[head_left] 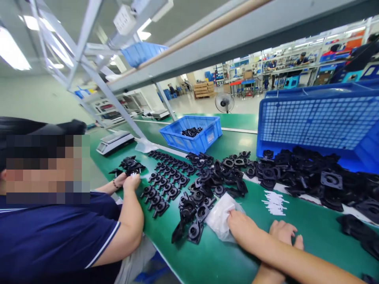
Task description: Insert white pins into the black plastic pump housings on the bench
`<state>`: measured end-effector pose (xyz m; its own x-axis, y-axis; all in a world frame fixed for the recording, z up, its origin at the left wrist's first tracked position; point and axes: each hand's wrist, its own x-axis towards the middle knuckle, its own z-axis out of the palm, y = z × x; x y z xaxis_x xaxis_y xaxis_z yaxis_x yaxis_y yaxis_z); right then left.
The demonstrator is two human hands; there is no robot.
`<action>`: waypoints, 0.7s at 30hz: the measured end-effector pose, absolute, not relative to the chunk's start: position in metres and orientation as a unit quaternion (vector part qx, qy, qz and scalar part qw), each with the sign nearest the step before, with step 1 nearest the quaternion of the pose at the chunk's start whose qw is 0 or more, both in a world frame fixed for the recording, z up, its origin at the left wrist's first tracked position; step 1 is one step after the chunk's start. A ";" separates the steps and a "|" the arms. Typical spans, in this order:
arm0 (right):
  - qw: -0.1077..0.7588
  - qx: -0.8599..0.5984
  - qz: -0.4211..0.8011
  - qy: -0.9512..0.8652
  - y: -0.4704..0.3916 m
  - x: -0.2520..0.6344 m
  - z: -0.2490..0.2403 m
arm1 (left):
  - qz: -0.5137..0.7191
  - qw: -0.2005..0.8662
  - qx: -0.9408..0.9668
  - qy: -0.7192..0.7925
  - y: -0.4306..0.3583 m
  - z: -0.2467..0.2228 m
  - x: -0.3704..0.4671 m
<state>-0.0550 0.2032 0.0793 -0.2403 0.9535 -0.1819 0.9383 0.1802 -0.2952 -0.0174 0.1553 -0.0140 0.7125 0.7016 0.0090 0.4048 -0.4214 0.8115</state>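
My right hand (241,227) reaches across to the left, over my left wrist. Its fingers are closed at the mouth of a clear plastic bag (220,221) with white contents; the fingertips are partly hidden there. My left hand (284,232) rests on the green tabletop under the crossing forearm, thumb and fingers apart, with nothing visible in it. Just beyond it lies a loose pile of thin white strips (274,203). Black plastic parts with square flanges and round openings (195,228) lie heaped beside the bag.
A co-worker (130,185) on the left handles black parts. Rows of similar parts (166,185) stand between us. A tipped blue crate (319,122) spills more parts at right; a smaller blue bin (189,138) sits behind. A scale (115,142) stands far left, and a shelf beam (207,47) crosses overhead.
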 end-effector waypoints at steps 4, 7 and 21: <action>-0.017 -0.634 0.144 -0.760 0.222 -0.064 0.078 | 0.167 0.431 0.824 0.329 0.161 -0.021 -0.016; -0.024 -0.640 0.133 -0.757 0.223 -0.065 0.068 | 0.172 0.431 0.823 0.327 0.161 -0.023 -0.014; -0.026 -0.627 0.158 -0.762 0.227 -0.068 0.057 | 0.175 0.395 0.844 0.317 0.163 -0.009 -0.018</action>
<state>-0.0677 0.2266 0.0569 -0.2129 0.9474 -0.2388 0.9642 0.1642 -0.2083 -0.0181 0.1626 -0.0086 0.7380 0.6733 0.0442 0.3972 -0.4865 0.7782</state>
